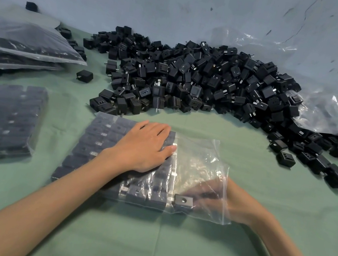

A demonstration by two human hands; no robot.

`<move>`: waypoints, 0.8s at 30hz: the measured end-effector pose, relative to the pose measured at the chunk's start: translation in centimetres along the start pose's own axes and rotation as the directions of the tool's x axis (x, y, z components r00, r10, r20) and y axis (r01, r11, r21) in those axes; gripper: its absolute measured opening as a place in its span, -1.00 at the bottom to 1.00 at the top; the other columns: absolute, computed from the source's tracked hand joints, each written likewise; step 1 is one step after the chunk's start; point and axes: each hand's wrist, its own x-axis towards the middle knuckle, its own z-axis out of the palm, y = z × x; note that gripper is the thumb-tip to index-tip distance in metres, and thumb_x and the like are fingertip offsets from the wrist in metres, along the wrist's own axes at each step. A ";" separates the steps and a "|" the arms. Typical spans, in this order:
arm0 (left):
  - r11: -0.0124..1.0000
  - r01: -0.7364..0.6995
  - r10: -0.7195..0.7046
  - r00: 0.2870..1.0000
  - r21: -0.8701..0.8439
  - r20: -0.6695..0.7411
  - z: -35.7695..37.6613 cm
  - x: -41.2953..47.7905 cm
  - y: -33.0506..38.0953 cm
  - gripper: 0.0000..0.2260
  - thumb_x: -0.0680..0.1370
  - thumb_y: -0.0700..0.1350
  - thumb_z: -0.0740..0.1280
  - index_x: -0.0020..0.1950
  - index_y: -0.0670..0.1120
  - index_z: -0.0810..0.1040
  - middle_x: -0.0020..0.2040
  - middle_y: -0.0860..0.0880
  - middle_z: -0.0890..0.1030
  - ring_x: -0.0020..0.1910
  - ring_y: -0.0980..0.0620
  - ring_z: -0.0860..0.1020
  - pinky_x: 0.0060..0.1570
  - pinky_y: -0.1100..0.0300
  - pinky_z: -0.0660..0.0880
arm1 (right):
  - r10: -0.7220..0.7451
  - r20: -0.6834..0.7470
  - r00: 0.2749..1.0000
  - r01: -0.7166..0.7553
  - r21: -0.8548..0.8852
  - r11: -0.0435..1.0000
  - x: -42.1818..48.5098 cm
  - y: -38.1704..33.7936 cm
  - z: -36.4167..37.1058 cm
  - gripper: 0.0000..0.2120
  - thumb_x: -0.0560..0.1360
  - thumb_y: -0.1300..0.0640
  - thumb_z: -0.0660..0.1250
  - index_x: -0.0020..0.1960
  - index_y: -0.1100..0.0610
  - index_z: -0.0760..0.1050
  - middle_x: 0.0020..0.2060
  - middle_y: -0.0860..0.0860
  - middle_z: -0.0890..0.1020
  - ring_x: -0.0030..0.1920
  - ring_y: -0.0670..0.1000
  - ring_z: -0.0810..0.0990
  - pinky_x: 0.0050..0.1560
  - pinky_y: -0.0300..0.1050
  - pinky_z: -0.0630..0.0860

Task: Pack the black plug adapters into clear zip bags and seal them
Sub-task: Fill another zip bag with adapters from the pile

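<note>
A clear zip bag (201,154) lies flat on the green table, its left part filled with neat rows of black plug adapters (96,139). My left hand (145,146) rests flat on top of the packed rows, fingers straight. My right hand (212,198) is inside the bag's open right end, blurred behind the plastic, at a single black adapter (183,201) by the near edge; its grip is unclear. A big loose heap of black adapters (193,78) lies behind the bag.
Filled bags (2,120) and a stack of more filled bags (29,41) lie at the left. A large crumpled plastic sheet (321,102) sits at the right against the grey wall. Loose adapters (313,153) trail toward the right edge.
</note>
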 end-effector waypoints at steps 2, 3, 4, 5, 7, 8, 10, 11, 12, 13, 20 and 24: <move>1.000 0.001 -0.001 1.000 0.000 -0.001 0.0 0.0 0.0 -0.39 0.63 0.21 -0.12 0.57 -0.11 -0.01 0.57 -0.03 0.07 0.53 0.05 0.02 0.48 0.09 -0.14 | -0.030 -0.046 0.998 0.030 -0.004 1.000 0.1 0.1 0.3 -0.84 0.44 0.24 0.48 0.02 0.13 0.66 -0.05 0.04 0.67 -0.03 0.00 0.67 0.03 -0.07 0.60; 1.000 0.002 -0.002 1.000 0.000 -0.003 0.1 0.0 0.0 -0.39 0.63 0.21 -0.12 0.57 -0.11 0.00 0.57 -0.03 0.08 0.53 0.05 0.03 0.48 0.09 -0.14 | -0.038 -0.078 0.996 0.037 -0.005 0.999 0.1 0.1 0.4 -0.85 0.42 0.24 0.49 -0.04 0.06 0.64 -0.07 0.07 0.65 -0.04 0.04 0.66 0.03 0.01 0.60; 1.000 0.001 -0.001 1.000 0.000 -0.006 0.1 0.0 0.0 -0.39 0.62 0.21 -0.11 0.57 -0.11 0.00 0.57 -0.03 0.08 0.53 0.04 0.04 0.48 0.09 -0.13 | -0.037 -0.104 0.994 0.037 0.001 0.999 0.1 0.1 0.5 -0.84 0.42 0.23 0.50 -0.09 0.00 0.62 -0.09 0.10 0.64 -0.05 0.08 0.66 0.01 0.09 0.60; 1.000 0.002 -0.002 1.000 0.000 -0.008 0.1 0.0 0.0 -0.39 0.62 0.22 -0.11 0.57 -0.11 0.01 0.57 -0.02 0.09 0.53 0.04 0.04 0.48 0.09 -0.13 | -0.033 -0.118 0.992 0.037 0.027 0.999 0.1 0.0 0.6 -0.84 0.41 0.22 0.50 -0.13 -0.02 0.60 -0.10 0.12 0.65 -0.07 0.12 0.66 0.00 0.16 0.58; 1.000 0.004 -0.004 1.000 -0.001 -0.009 0.1 0.0 0.0 -0.39 0.62 0.22 -0.11 0.57 -0.11 0.01 0.57 -0.02 0.10 0.52 0.04 0.05 0.48 0.10 -0.13 | -0.023 -0.126 0.992 0.035 0.091 0.995 0.1 -0.1 0.6 -0.86 0.41 0.17 0.50 -0.17 -0.06 0.61 -0.13 0.16 0.66 -0.08 0.19 0.66 0.00 0.25 0.55; 1.000 0.004 -0.004 1.000 -0.001 -0.012 0.1 0.0 0.0 -0.40 0.62 0.22 -0.11 0.57 -0.11 0.02 0.56 -0.02 0.10 0.52 0.04 0.05 0.47 0.10 -0.13 | -0.028 -0.129 0.991 0.040 0.091 0.995 0.1 -0.1 0.7 -0.86 0.40 0.10 0.50 -0.19 -0.13 0.61 -0.14 0.15 0.65 -0.09 0.22 0.65 -0.01 0.26 0.54; 1.000 0.005 -0.005 1.000 -0.003 -0.014 0.1 0.0 0.0 -0.40 0.62 0.21 -0.11 0.56 -0.11 0.03 0.56 -0.03 0.12 0.52 0.04 0.06 0.47 0.11 -0.12 | -0.031 -0.129 0.991 0.040 0.068 0.997 0.1 -0.1 0.7 -0.90 0.37 -0.01 0.47 -0.21 -0.21 0.61 -0.18 0.10 0.64 -0.12 0.23 0.62 -0.04 0.25 0.54; 1.000 0.004 -0.004 1.000 -0.003 -0.016 0.0 0.0 0.0 -0.40 0.62 0.21 -0.10 0.56 -0.11 0.03 0.56 -0.02 0.12 0.52 0.04 0.06 0.46 0.11 -0.12 | -0.022 -0.125 0.992 0.030 0.062 0.998 0.0 0.0 0.6 -0.93 0.37 -0.02 0.47 -0.20 -0.19 0.62 -0.19 0.09 0.64 -0.13 0.23 0.61 -0.05 0.24 0.53; 1.000 0.004 -0.004 1.000 -0.004 -0.018 0.0 0.0 0.0 -0.40 0.62 0.21 -0.10 0.56 -0.11 0.03 0.56 -0.02 0.12 0.52 0.04 0.07 0.46 0.11 -0.12 | -0.010 -0.113 0.994 0.017 0.062 0.998 0.1 0.2 0.5 -0.95 0.37 0.00 0.48 -0.18 -0.13 0.64 -0.20 0.09 0.63 -0.13 0.24 0.60 -0.05 0.25 0.53; 1.000 0.005 -0.005 1.000 -0.006 -0.017 0.0 0.0 0.0 -0.40 0.63 0.21 -0.10 0.56 -0.11 0.03 0.56 -0.02 0.12 0.52 0.04 0.06 0.46 0.11 -0.13 | 0.004 -0.092 0.996 0.002 0.065 0.998 0.1 0.3 0.4 -0.92 0.37 0.03 0.48 -0.14 -0.06 0.66 -0.19 0.11 0.63 -0.13 0.25 0.60 -0.06 0.26 0.54; 1.000 0.004 -0.004 1.000 -0.007 -0.013 0.1 0.1 -0.1 -0.39 0.62 0.22 -0.11 0.57 -0.10 0.02 0.56 -0.01 0.11 0.52 0.04 0.06 0.47 0.10 -0.13 | 0.034 0.051 0.998 -0.040 0.115 0.993 0.1 -0.1 -0.5 -0.82 0.28 -0.03 0.48 -0.12 -0.13 0.63 -0.27 -0.12 0.63 -0.28 -0.15 0.59 -0.26 -0.33 0.47; 1.000 0.004 -0.004 1.000 -0.004 -0.020 0.1 0.1 -0.1 -0.39 0.61 0.23 -0.11 0.57 -0.10 0.03 0.56 -0.02 0.12 0.52 0.04 0.06 0.47 0.10 -0.12 | 0.075 0.041 0.996 -0.080 0.164 0.983 0.0 0.0 -0.5 -0.73 0.30 0.09 0.49 -0.01 0.09 0.65 -0.32 -0.13 0.64 -0.35 -0.21 0.57 -0.37 -0.40 0.43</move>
